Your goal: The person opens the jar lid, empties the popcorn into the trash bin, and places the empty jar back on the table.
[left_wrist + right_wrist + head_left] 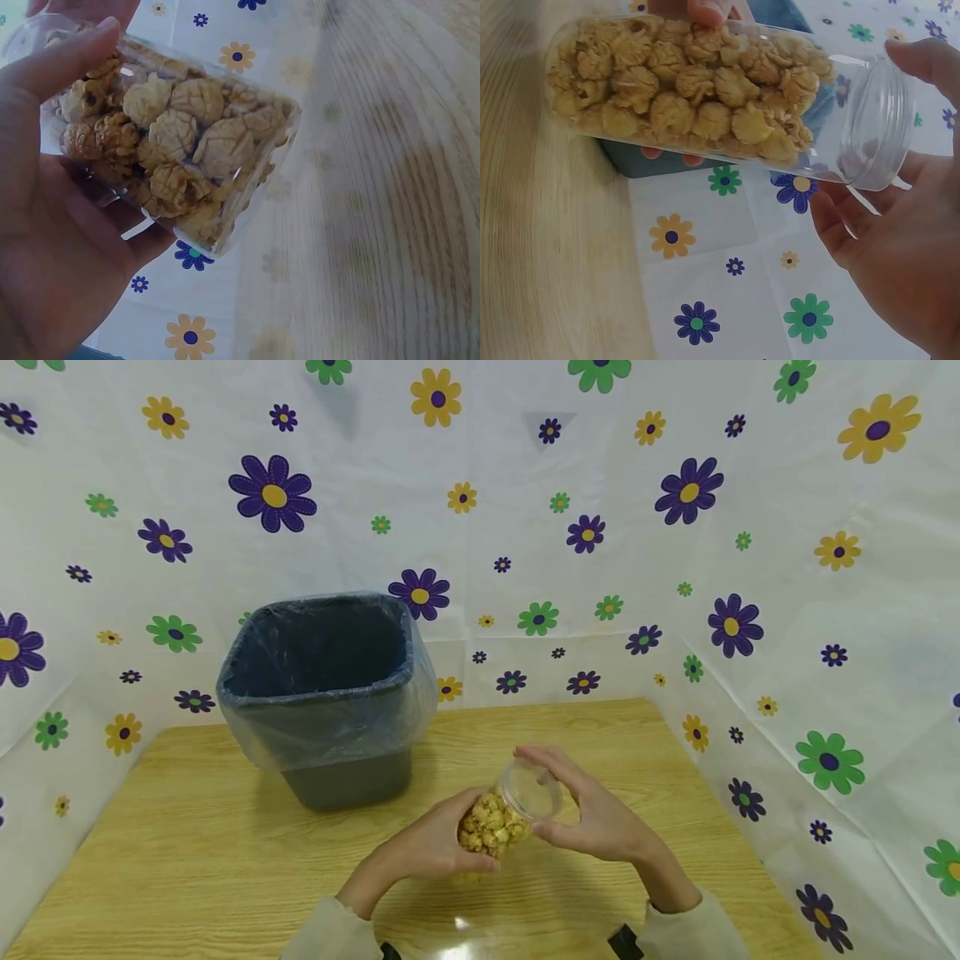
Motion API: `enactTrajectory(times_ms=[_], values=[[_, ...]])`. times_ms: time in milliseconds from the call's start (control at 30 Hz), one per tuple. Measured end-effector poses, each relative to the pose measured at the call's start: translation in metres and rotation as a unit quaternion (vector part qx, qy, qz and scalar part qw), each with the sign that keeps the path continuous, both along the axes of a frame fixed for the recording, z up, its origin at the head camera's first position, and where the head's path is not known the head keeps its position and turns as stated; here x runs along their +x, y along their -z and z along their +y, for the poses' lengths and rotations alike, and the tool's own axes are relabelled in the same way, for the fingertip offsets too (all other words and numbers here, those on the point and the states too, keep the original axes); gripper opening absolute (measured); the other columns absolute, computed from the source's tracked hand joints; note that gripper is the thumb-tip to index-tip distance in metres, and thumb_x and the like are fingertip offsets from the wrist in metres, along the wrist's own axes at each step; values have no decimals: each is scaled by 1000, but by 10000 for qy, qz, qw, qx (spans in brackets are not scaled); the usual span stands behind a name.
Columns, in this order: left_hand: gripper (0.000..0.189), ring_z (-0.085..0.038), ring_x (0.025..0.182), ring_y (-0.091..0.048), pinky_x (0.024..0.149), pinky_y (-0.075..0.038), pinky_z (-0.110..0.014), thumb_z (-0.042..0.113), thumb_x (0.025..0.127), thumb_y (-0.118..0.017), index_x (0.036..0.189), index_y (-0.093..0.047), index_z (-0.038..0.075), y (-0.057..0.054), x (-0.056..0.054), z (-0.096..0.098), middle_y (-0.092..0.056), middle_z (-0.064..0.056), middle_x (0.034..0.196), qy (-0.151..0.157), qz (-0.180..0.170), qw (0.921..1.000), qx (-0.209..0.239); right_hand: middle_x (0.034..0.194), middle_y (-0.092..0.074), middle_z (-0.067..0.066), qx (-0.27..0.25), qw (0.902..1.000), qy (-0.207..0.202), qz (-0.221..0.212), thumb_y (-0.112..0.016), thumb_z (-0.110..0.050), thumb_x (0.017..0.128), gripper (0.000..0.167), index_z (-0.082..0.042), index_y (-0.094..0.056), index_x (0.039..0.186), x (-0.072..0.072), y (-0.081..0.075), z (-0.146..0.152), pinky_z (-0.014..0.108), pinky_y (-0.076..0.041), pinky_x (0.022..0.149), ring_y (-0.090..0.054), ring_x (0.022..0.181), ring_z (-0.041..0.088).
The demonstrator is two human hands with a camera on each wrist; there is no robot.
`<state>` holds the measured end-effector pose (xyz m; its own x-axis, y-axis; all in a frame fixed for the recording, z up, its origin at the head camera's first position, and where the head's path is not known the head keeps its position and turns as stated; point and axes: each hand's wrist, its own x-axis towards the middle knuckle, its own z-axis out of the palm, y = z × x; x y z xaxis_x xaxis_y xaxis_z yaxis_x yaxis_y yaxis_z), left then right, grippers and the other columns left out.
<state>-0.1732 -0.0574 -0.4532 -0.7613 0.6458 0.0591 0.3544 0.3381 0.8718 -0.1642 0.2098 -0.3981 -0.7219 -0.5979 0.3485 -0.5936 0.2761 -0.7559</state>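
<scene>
A clear plastic jar of caramel popcorn (491, 825) is held tilted over the table, its round clear lid (534, 789) toward the upper right. My left hand (435, 839) grips the jar's body, thumb on the near side and fingers round the back. With thumb and fingers spread across the lid's rim, my right hand (600, 814) holds the lid end. In the right wrist view popcorn (682, 90) fills most of the jar, with a gap below the lid (877, 124). The jar's base (255, 176) points away from the left palm in the left wrist view.
A dark grey bin (348, 781) with a clear plastic liner (352, 718) stands at the back left of the wooden table (187, 860). White sheeting with printed flowers (510, 460) encloses the back and sides.
</scene>
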Motion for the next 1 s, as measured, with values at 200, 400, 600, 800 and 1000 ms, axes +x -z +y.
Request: enactTrajectory(times_ms=[200,400,600,800,1000], values=[[93,-21,119,-59,98,-51,-45,40,83,-88,157,-39,12,-2,1,0,-55,-4,139,-647,188,9977,-39,155,-42,8,-219,9957,902,14,-68,-14,100,71,-13,-33,161,3,1,-4,46,-44,106,-46,135,29],[96,-28,118,-59,95,-52,-52,41,80,-91,155,-41,8,-2,4,4,-56,-10,138,-1674,806,9821,-319,146,-51,14,-349,9749,2101,-656,-49,-33,111,55,-4,-38,157,3,5,-7,53,-48,101,-53,126,29],[93,-30,115,-62,91,-54,-53,39,77,-93,150,-46,5,-1,10,14,-59,-12,134,-2501,1470,9555,-534,136,-60,17,-437,9557,2725,-1019,-46,-43,111,58,-2,-45,152,4,9,-11,52,-53,97,-61,119,30],[95,-32,115,-64,91,-55,-52,42,73,-95,147,-49,4,4,13,26,-61,-14,133,-3013,1926,9303,-819,134,-60,15,-179,9466,3056,-1015,-50,-48,108,66,0,-45,152,8,6,-20,49,-52,94,-60,116,29],[98,-35,116,-64,93,-55,-54,42,70,-97,146,-50,2,7,17,37,-61,-16,135,-3177,2375,9114,-1097,134,-58,16,-125,9386,3266,-1106,-62,-51,102,75,2,-44,152,11,1,-32,46,-54,91,-60,114,27]])
